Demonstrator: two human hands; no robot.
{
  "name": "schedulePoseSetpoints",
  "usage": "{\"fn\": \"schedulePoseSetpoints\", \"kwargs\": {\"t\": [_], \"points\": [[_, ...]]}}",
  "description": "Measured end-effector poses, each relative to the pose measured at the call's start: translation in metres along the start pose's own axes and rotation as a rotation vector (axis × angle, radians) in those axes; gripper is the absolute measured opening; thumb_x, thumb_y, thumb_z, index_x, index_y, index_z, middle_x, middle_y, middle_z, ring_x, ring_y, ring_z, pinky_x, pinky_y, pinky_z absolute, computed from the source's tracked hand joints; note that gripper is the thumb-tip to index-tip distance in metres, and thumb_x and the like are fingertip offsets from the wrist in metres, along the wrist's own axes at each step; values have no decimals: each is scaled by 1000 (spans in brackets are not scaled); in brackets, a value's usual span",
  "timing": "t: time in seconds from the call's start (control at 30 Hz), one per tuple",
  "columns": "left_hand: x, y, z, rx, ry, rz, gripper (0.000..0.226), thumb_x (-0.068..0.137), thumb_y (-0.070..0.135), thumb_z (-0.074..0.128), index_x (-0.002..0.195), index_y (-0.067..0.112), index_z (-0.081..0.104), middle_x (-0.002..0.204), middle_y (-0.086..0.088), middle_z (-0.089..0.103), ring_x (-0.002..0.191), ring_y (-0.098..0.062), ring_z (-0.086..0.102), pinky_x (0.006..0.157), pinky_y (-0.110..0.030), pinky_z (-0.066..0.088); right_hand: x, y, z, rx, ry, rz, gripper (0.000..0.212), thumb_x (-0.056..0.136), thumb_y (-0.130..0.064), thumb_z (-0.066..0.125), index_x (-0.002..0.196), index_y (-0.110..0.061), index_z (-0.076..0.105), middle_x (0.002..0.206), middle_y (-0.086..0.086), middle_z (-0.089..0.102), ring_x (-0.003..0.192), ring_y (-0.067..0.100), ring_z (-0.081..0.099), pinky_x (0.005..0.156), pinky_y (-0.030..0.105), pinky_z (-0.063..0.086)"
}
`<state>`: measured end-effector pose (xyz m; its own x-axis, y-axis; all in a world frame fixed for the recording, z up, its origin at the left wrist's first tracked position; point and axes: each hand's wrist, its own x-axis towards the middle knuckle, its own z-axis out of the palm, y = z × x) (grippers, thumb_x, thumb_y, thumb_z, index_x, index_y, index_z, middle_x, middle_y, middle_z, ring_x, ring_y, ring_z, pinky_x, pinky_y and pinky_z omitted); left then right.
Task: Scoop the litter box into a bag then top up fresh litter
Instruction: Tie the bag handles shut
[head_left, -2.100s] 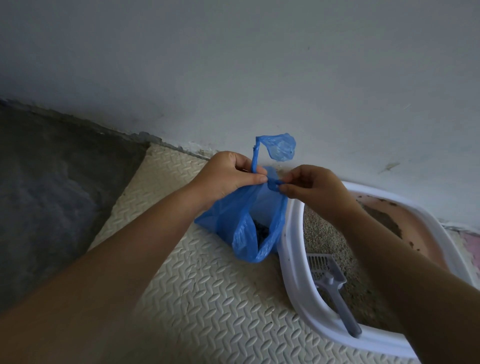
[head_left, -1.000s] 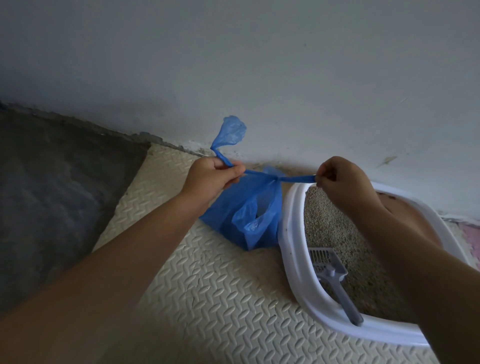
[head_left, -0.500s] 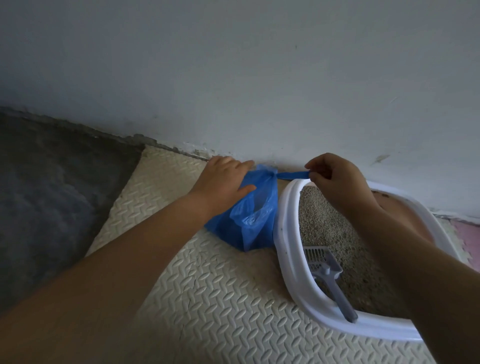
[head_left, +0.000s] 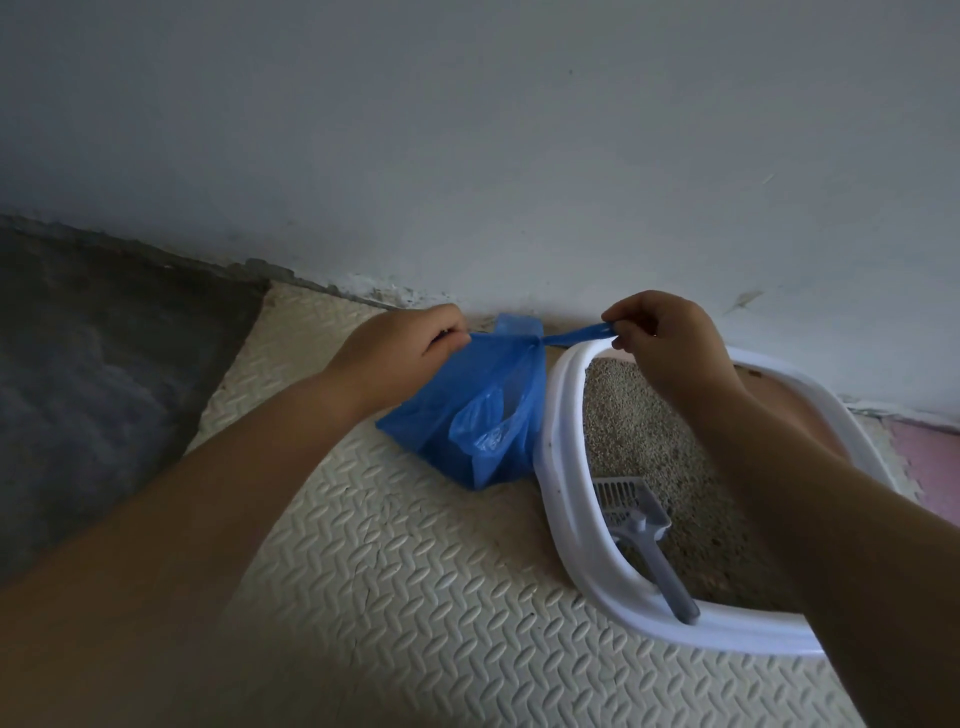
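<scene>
A blue plastic bag (head_left: 478, 421) sits on the cream foam mat (head_left: 395, 561), against the left side of the white litter box (head_left: 558, 467). Its two handles are crossed in a knot at the top. My left hand (head_left: 405, 353) grips the bag's top at the left of the knot. My right hand (head_left: 660, 343) pinches the other handle, stretched to the right over the box rim. Inside the box lies beige litter (head_left: 623, 431) with a grey slotted scoop (head_left: 641, 535), its handle leaning on the near rim.
A pale wall (head_left: 519, 156) runs right behind the bag and the box. Dark concrete floor (head_left: 93, 374) lies left of the mat. A pink mat edge (head_left: 924, 452) shows at the far right.
The handles were crossed and pulled apart into a knot. My left hand then let go of its handle, pressed flat on the bag, and now grips the bag's top left of the knot.
</scene>
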<state>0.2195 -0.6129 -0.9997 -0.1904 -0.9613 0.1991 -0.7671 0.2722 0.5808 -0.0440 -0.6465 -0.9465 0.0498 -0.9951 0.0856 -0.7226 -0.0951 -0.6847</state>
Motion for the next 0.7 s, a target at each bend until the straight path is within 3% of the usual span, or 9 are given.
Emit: {"fn": "schedulePoseSetpoints", "kwargs": {"t": [0.23,0.33,0.5,0.7], "points": [[-13,-3,-6,33,-43,2,21,96,29,50,76,21,49,63,8,49,59,-2,44,52,-25,29,3,12,3,-124,-7,28,19,91,-6,52,91,-19,66,84,-1,65,79,18,62,70,32,49],[-24,-16,-5,9,-65,-17,22,95,27,52,75,18,50,61,5,48,58,-6,44,51,-29,28,4,19,4,-171,-13,55,20,92,-7,50,92,-19,66,88,2,64,76,19,58,66,30,44],[-51,-41,-2,-63,-105,-105,31,95,22,54,67,27,43,58,2,47,55,-12,44,54,-34,36,1,39,1,-209,22,168,22,91,-8,49,96,-17,69,89,8,67,67,22,56,62,30,44],[-68,-63,0,-84,-123,-181,32,95,20,54,67,29,43,58,3,46,55,-10,44,55,-33,36,-4,53,-1,-216,18,247,23,94,-9,47,102,-14,68,86,8,65,59,17,51,50,26,38]]}}
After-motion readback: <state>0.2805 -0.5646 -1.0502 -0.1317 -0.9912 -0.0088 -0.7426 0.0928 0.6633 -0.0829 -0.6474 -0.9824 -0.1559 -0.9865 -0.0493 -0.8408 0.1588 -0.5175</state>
